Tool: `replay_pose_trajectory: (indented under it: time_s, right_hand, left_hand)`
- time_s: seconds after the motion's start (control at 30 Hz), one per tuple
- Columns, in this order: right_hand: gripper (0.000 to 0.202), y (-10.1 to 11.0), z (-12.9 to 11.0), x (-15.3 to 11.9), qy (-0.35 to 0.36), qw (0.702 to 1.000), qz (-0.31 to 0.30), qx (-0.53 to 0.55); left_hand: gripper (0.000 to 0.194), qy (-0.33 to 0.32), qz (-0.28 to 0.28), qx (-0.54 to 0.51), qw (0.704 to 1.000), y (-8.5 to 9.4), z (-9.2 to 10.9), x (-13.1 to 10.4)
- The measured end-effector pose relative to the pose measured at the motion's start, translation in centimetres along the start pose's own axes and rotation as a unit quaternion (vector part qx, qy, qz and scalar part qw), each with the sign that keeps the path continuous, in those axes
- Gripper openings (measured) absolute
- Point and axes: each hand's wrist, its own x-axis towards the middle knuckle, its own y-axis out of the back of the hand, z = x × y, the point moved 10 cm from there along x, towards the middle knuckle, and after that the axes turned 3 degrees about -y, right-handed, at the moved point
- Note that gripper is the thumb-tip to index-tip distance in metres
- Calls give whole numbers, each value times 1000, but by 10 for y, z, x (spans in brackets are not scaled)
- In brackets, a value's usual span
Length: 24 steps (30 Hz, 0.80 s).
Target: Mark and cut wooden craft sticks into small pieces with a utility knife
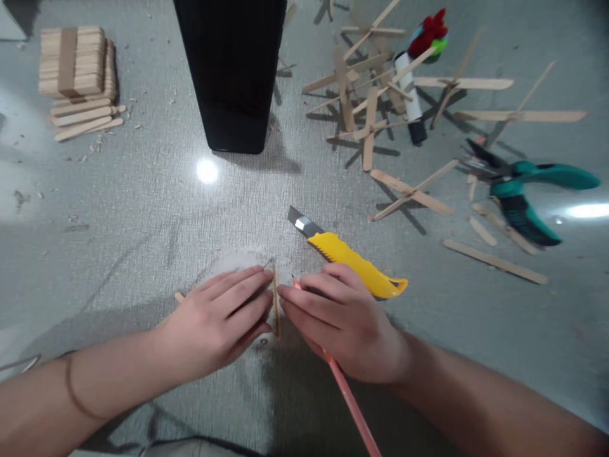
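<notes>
A thin wooden craft stick (276, 314) is between my two hands, seen edge-on. My left hand (219, 314) has its fingers pressed together at the stick's left side, closed on it. The tip of another stick (179, 297) pokes out from beneath that hand. My right hand (349, 324) is closed around a pink pencil (349, 400), its sharpened tip pointing forward, and its fingertips touch or nearly touch the stick's right side. Just beyond my right hand lies a yellow utility knife (354, 260) with its blade out.
A black flat-faced object (238, 82) stands at the back. A banded stack of craft sticks (80, 63) is at the far left. Crossed stick pieces (412, 192) crowd the upper right, with a white tube (409, 89). Green-handled pliers (518, 181) and a loose stick (495, 261) lie right.
</notes>
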Motion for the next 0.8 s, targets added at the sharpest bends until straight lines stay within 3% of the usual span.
replay_pose_trajectory:
  time_s: [0.6, 0.7, 0.8]
  right_hand:
    - [22, 2, 0, 3, -2, 1000, 2, -2]
    - [15, 7, 3, 4, -14, 998, 27, 49]
    - [20, 16, 11, 5, -54, 988, 55, 134]
  left_hand:
    - [31, -1, 1, 5, 1000, 1, 1, 1]
    - [30, -5, -2, 0, 1000, 0, 1, 1]
    - [31, -2, -2, -7, 1000, -1, 0, 0]
